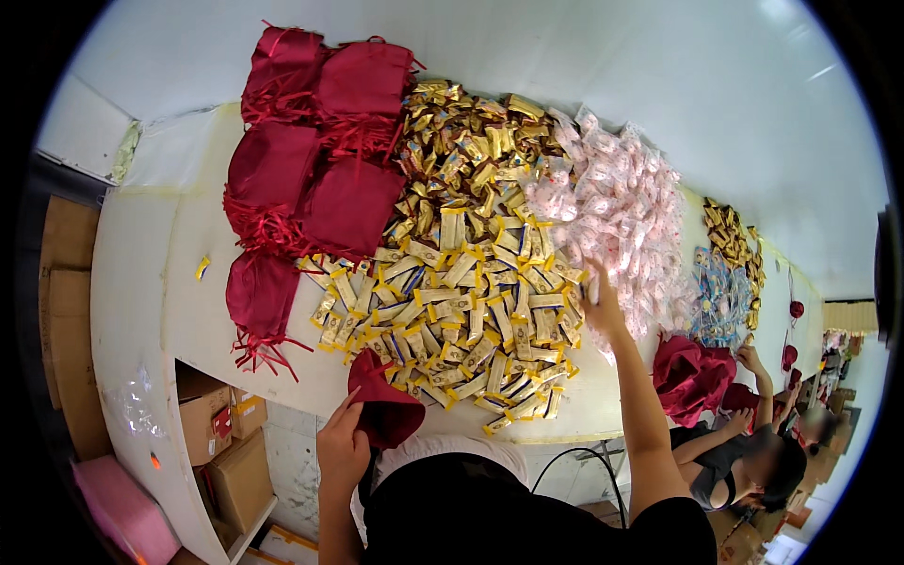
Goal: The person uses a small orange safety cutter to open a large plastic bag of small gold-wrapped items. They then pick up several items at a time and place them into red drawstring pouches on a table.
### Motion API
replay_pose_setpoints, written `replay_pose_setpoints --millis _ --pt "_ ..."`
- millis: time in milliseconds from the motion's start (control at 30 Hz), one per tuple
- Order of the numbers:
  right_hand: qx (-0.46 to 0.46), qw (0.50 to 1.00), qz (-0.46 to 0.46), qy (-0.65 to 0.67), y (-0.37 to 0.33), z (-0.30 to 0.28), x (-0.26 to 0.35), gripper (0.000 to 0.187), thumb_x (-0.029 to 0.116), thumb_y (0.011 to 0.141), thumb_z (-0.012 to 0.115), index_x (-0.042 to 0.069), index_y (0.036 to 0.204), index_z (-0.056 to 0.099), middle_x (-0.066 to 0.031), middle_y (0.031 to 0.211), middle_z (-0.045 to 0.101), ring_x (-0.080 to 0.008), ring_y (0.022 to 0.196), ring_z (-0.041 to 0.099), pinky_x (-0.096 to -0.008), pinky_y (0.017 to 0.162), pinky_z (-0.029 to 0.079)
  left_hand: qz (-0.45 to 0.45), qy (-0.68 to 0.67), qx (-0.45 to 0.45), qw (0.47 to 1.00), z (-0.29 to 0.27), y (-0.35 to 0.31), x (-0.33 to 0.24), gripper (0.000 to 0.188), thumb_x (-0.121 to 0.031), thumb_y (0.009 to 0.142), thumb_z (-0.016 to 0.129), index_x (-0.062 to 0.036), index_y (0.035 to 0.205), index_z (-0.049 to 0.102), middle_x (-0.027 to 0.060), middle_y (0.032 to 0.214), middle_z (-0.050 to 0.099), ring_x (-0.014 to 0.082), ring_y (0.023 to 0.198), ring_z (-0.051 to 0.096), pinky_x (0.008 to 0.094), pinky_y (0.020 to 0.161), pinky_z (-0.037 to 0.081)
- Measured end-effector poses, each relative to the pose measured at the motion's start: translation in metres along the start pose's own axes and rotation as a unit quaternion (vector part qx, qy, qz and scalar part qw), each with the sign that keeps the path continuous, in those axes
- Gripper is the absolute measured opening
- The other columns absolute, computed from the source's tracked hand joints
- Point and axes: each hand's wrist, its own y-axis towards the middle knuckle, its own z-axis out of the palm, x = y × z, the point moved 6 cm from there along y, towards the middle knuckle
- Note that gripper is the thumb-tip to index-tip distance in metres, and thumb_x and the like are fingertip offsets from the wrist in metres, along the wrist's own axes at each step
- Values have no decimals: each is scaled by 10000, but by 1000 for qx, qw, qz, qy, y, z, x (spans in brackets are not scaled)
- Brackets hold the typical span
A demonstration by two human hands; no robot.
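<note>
My left hand (343, 444) is closed on the rim of a dark red cloth bag (388, 412), which gapes at the table's front edge. My right hand (603, 306) is stretched out where a heap of small clear packets with pinkish contents (626, 207) meets a pile of cream bars in yellow-ended wrappers (480, 320). Its fingers look apart, with a pale packet right by them; no firm grasp shows. Behind the bars lies a heap of gold-wrapped sweets (471, 141). Stacks of red drawstring bags (353, 198) with ribbon ties lie to the left.
One stray yellow wrapper (202, 268) lies on the white table (160, 311). Cardboard boxes (240, 476) fill a shelf underneath at left. Along the table to the right, co-workers (725, 461) sit near more red bags (692, 377), blue-tinted packets (723, 297) and gold sweets (730, 235).
</note>
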Motion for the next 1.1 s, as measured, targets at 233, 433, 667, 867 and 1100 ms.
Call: replay_pose_setpoints --millis 233,433,667,867,1100 --pt "82 943 -180 -267 -5 49 12 451 16 605 622 152 1021 512 -77 917 524 -276 945 494 -364 730 473 8 -25 30 999 5 12 -17 385 58 651 442 36 1010 582 166 1114 576 337 901 592 355 763 477" --pt "127 929 -179 -298 -5 70 16 464 59 611 664 190 1029 511 -72 1048 469 -279 994 469 -371 726 485 42 -5 -6 999 -4 3 -13 377 57 656 444 33 1006 582 158 1115 577 332 872 598 353 747 480" --pt "159 914 -150 -342 -1 71 20 468 49 644 634 201 1068 506 -102 1063 466 -307 968 513 -371 742 489 26 -10 4 1000 -3 0 2 375 54 662 440 32 1009 580 161 1121 572 333 895 593 350 766 478" --pt "161 959 -147 -182 10 70 16 480 -12 649 606 177 1085 540 -134 1021 510 -298 880 557 -370 694 484 18 -9 -3 1000 -6 0 9 375 54 659 441 32 1006 581 156 1127 571 328 883 596 352 762 480" --pt "277 937 140 162 45 62 51 399 -59 743 552 122 1098 559 -40 916 548 -143 781 536 -258 638 450 11 -20 -17 1000 -6 5 18 364 53 653 444 36 988 585 148 1106 584 319 831 610 347 713 490"
